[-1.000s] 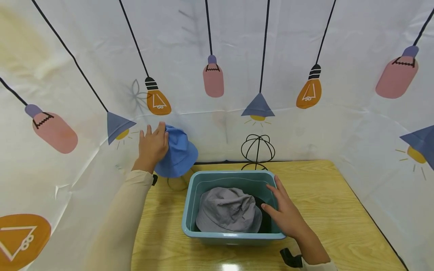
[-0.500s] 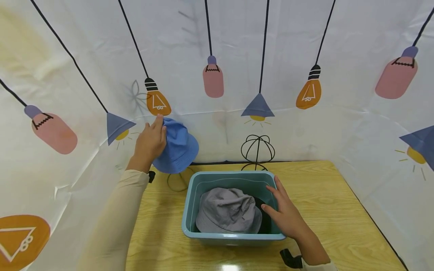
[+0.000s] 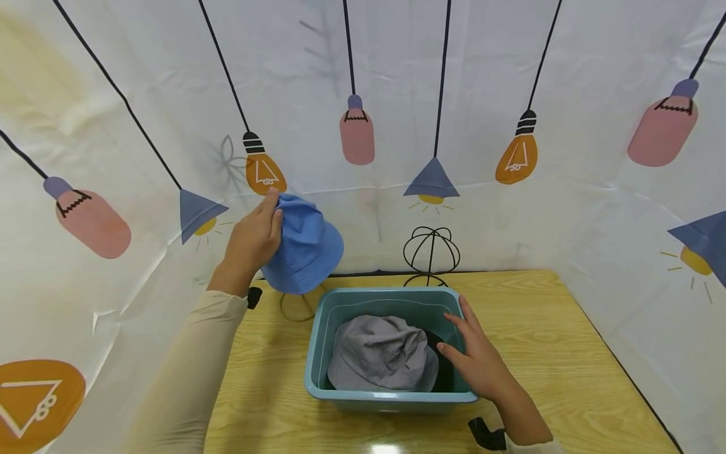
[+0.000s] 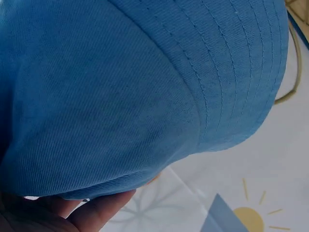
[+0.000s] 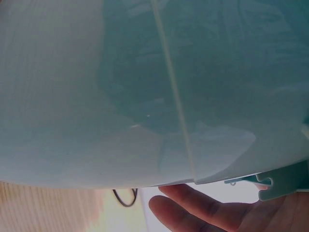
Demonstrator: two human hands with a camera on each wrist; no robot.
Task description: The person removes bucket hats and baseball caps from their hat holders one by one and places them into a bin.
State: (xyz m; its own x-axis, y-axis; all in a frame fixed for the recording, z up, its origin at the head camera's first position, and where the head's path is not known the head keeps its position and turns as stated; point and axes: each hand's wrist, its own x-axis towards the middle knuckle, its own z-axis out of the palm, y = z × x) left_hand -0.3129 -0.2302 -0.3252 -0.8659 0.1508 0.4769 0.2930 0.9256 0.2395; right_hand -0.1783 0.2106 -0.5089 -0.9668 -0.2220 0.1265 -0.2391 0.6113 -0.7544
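My left hand point(image 3: 253, 234) pinches the crown of a blue bucket hat point(image 3: 309, 243), held up behind the basin's left corner. In the left wrist view, this blue hat point(image 4: 116, 96) fills most of the picture, and its stitched brim points to the upper right. My right hand point(image 3: 476, 356) rests at the right rim of a teal plastic basin point(image 3: 391, 396), its fingers extended and spread. Inside the basin lies a grey bucket hat point(image 3: 380, 353), on top of something black point(image 3: 445, 372). The right wrist view shows the basin's outer wall point(image 5: 145, 96) and fingertips past its edge.
Behind the basin stands a black wire hat stand point(image 3: 431, 249). A brass-coloured wire base point(image 3: 296, 309) shows below the blue hat. The wood-grain table point(image 3: 567, 359) meets a white cloth backdrop point(image 3: 488, 227) printed with lamps.
The blue hat has risen slightly in my left hand and then shifted to the right. My right hand and the basin have stayed in place.
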